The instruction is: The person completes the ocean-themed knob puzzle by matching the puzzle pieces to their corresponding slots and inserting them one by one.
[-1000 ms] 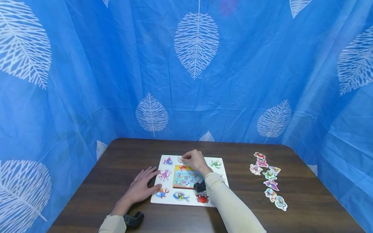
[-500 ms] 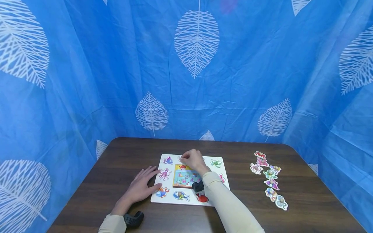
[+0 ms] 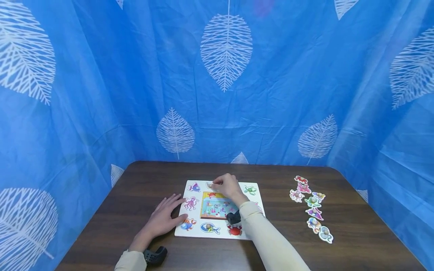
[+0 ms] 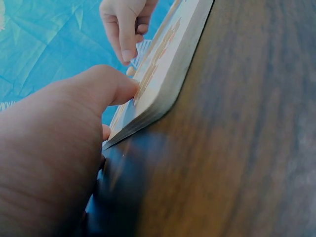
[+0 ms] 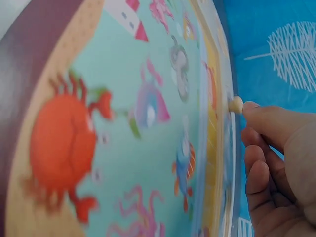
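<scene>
Right hand (image 3: 226, 185) pinching the wooden knob (image 5: 234, 104) of a piece (image 3: 209, 185) near the far edge of the puzzle board (image 3: 223, 233); left hand (image 3: 164, 216), fingers spread, resting at its left. We should rotate lightly before pressing.

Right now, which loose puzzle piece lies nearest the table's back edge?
The red piece, highest in the head view; the pink piece and the other loose pieces lie below it there.

My left hand (image 4: 54, 143) lays its thumb on the board (image 4: 162, 79). My right hand (image 4: 127, 24) points down near a knob (image 4: 131, 71).
</scene>
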A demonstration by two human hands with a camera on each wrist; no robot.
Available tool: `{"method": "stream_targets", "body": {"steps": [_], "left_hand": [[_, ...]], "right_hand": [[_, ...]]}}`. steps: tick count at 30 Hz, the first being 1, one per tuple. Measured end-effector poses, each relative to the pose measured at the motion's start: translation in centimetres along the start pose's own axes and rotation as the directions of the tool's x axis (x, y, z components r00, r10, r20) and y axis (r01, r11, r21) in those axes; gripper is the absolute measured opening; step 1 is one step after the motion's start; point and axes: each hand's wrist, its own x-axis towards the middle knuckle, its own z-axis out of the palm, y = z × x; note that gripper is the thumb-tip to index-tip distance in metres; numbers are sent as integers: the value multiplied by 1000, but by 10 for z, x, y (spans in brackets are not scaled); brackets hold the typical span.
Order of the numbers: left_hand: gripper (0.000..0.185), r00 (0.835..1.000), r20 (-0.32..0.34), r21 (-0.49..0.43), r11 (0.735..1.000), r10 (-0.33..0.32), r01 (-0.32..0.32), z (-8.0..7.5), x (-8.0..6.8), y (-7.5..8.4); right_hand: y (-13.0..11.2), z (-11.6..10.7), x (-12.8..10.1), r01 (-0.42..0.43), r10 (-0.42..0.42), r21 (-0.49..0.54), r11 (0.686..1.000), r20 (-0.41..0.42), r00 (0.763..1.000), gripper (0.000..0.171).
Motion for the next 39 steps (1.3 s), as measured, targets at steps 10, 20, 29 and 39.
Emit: {"method": "stream_targets", "body": {"steps": [10, 20, 29, 39], "left_hand": [[65, 1000, -3, -3, 1000, 5, -5, -1, -2, 1], [65, 999, -10, -2, 1000, 31, -31, 0, 0, -3], [65, 999, -17, -2, 1000, 28, -28, 0, 0, -2], [64, 1000, -17, -5, 1000, 23, -23, 1, 0, -1]], "right_hand": [[22, -17, -10, 13, -14, -12, 1000, -91, 996, 18], [39, -35, -22, -15, 20, 28, 999, -162, 987, 17], [51, -47, -32, -51, 62, 59, 997, -208, 976, 17], [61, -64, -40, -26, 35, 36, 999, -265, 964, 20]]}}
